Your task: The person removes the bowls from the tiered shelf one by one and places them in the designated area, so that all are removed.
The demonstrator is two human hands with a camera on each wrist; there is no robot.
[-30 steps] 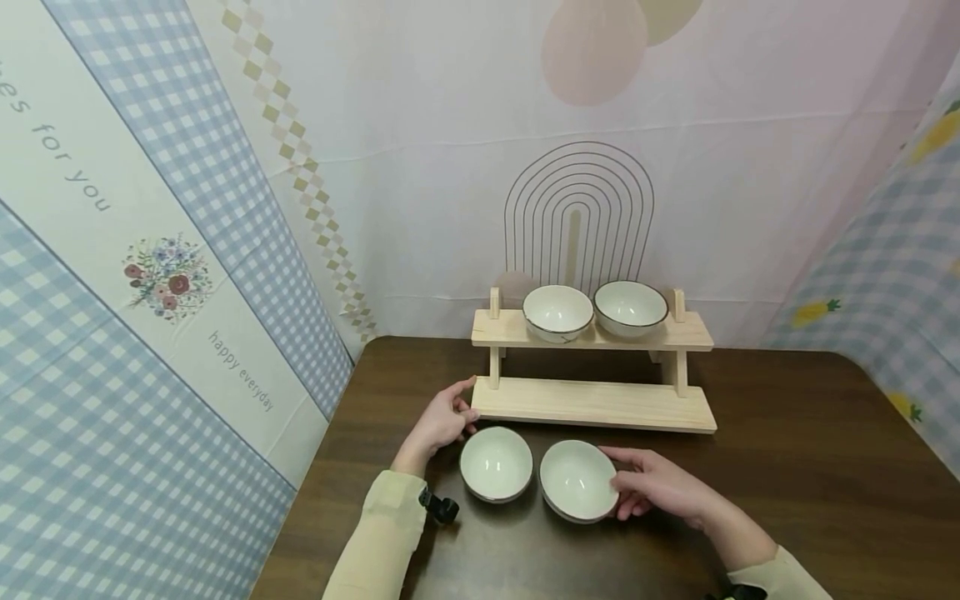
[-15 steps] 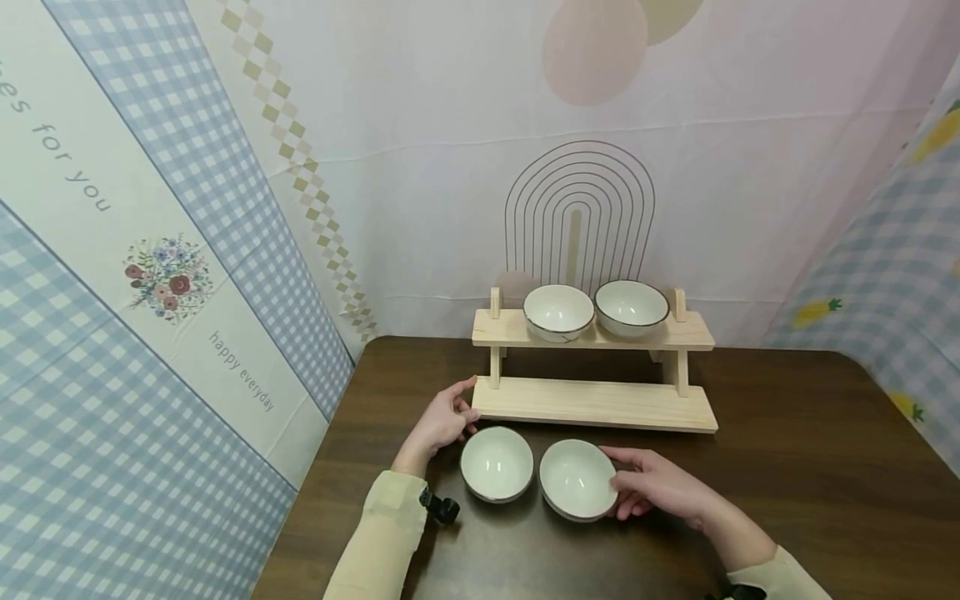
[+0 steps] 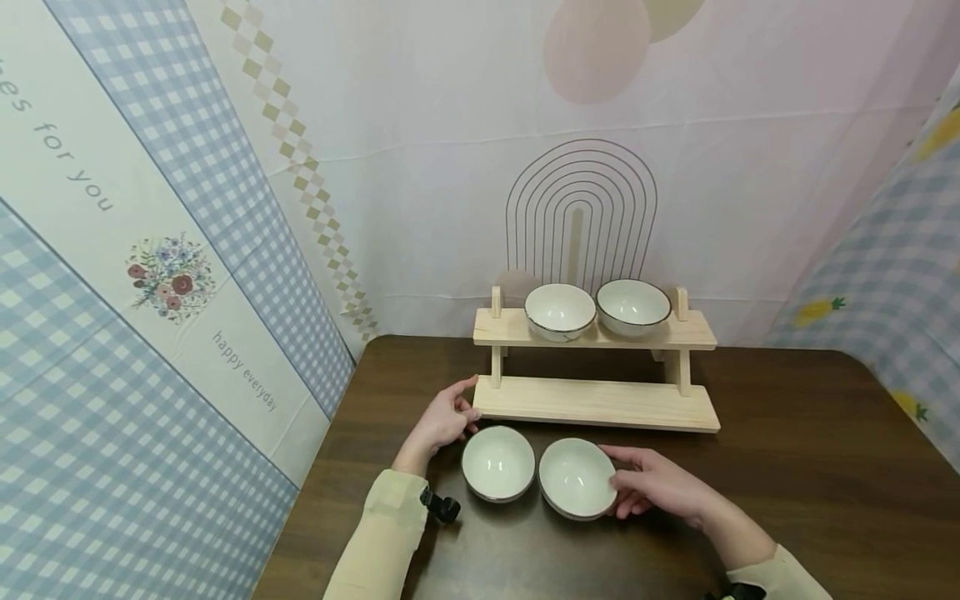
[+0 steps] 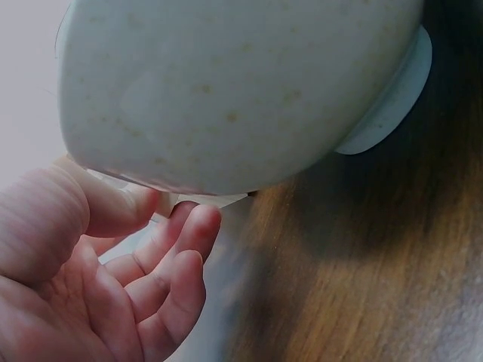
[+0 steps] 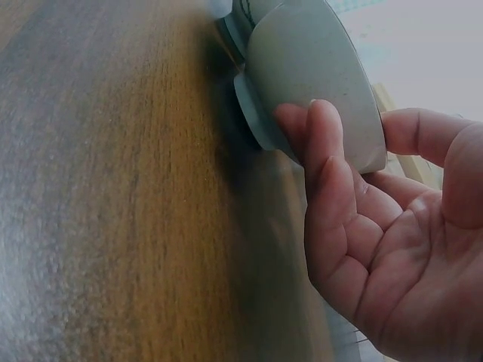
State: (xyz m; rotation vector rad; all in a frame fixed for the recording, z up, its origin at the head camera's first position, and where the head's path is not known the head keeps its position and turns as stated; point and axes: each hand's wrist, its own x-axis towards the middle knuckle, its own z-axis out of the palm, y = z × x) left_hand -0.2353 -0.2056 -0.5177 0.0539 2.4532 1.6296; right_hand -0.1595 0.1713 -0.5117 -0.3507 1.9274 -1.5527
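Observation:
My left hand (image 3: 442,417) pinches the left end of the lower board of a two-tier wooden shelf (image 3: 592,402), thumb on top. In the left wrist view, the speckled outside of a white bowl (image 4: 226,90) partly hides that grip. This left bowl (image 3: 498,464) stands on the table just in front of the shelf. Beside it is a second white bowl (image 3: 576,477) with a dark rim. My right hand (image 3: 660,487) grips this bowl's right side, thumb at the rim and fingers (image 5: 326,143) against the outer wall.
Two more white bowls, a left one (image 3: 560,312) and a right one (image 3: 633,307), sit side by side on the upper board. The shelf stands near the back of the brown wooden table (image 3: 810,467). Behind it hangs a printed curtain (image 3: 420,208).

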